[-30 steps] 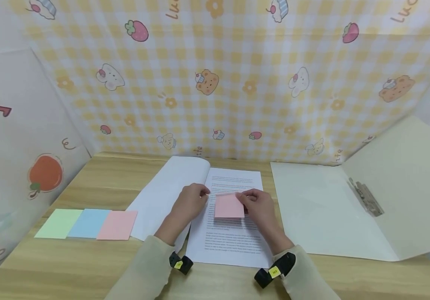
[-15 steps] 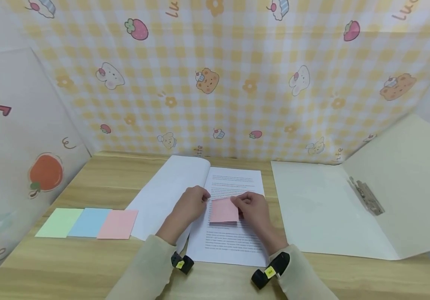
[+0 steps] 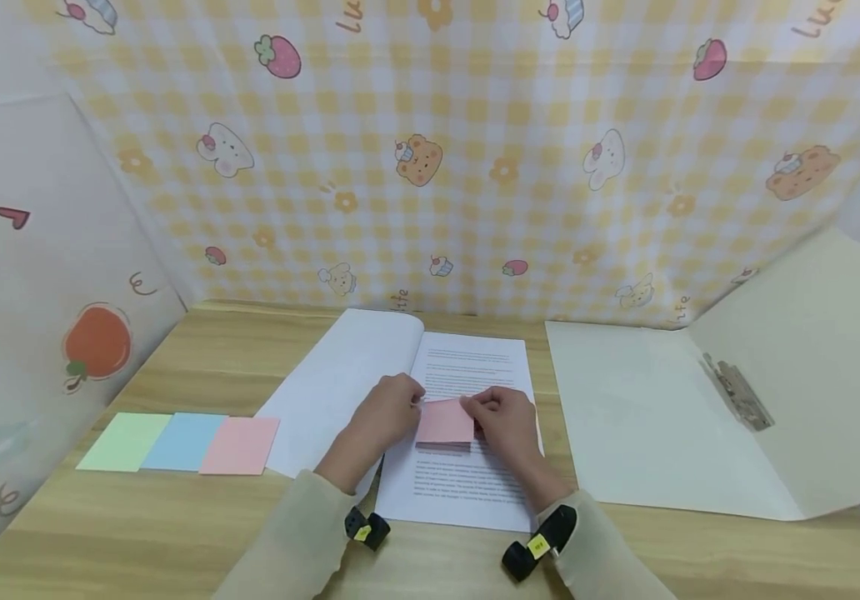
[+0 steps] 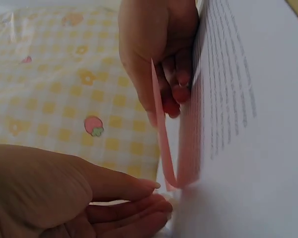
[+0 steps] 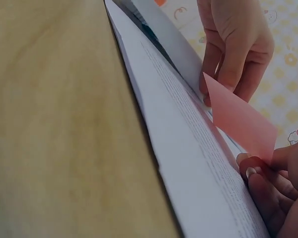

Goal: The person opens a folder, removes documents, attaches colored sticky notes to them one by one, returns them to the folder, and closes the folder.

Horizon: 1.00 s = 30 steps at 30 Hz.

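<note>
A pink sticky note (image 3: 445,422) stands slightly raised over the printed right-hand page (image 3: 454,492) of an open stack of paper. My right hand (image 3: 506,423) pinches the note's upper right corner between thumb and fingers. At the note's left edge, by the fold between the pages, is my left hand (image 3: 388,408), its thumb and fingertips close together. In the left wrist view the thin note (image 4: 161,129) bends where it meets the page, right by the left fingertips (image 4: 151,186). The turned-over blank page (image 3: 332,379) lies under and beyond the left hand.
Green (image 3: 124,442), blue (image 3: 184,440) and pink (image 3: 241,446) square notes lie in an overlapping row at the left, the pink one over the blank page's corner. A white folder (image 3: 643,417) lies open at the right, its cover raised, with a metal clip (image 3: 736,392) inside.
My right hand has brought the pink note left and slightly toward me, close to the left hand and the fold. The left hand has hardly moved.
</note>
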Tool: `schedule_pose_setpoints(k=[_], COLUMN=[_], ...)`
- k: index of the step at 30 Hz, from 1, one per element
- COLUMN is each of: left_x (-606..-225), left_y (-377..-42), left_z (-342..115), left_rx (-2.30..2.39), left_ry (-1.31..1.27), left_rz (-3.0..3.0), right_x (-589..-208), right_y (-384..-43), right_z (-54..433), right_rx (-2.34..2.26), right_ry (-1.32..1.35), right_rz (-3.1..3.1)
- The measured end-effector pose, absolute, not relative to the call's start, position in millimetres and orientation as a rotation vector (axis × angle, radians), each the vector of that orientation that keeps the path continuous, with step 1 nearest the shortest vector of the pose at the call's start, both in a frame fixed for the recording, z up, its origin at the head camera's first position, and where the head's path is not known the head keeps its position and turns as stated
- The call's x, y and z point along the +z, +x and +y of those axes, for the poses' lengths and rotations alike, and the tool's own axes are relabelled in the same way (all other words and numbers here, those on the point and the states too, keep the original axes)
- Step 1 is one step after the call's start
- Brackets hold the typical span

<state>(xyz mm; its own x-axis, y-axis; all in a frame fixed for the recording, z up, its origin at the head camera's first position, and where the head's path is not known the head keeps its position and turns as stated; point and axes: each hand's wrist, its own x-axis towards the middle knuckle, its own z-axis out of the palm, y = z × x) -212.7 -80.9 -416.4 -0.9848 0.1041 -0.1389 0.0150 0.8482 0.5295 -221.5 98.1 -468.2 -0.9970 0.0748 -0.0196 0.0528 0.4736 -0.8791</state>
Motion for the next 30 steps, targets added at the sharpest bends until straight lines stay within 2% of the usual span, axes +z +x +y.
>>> schedule_pose_setpoints(k=[11,20,30], left_x=[-405.4,-413.9,-420.8], left_y=[-176.2,-172.5,-173.9], left_z=[-78.7,-68.2,-65.5], left_rx=[0.62,0.404,0.411], left_ry=[0.318,0.43,0.43], left_rz=[2.918,2.882,2.836], right_x=[-470.0,-472.5,-471.8], right_y=[-221.7,-222.2,-220.7], right_z=[97.0,98.6,97.6], right_rx=[1.543,1.51,1.498], right_ry=[-0.066,-0.046,-0.042], right_rz=[-2.657,-2.673,-2.688])
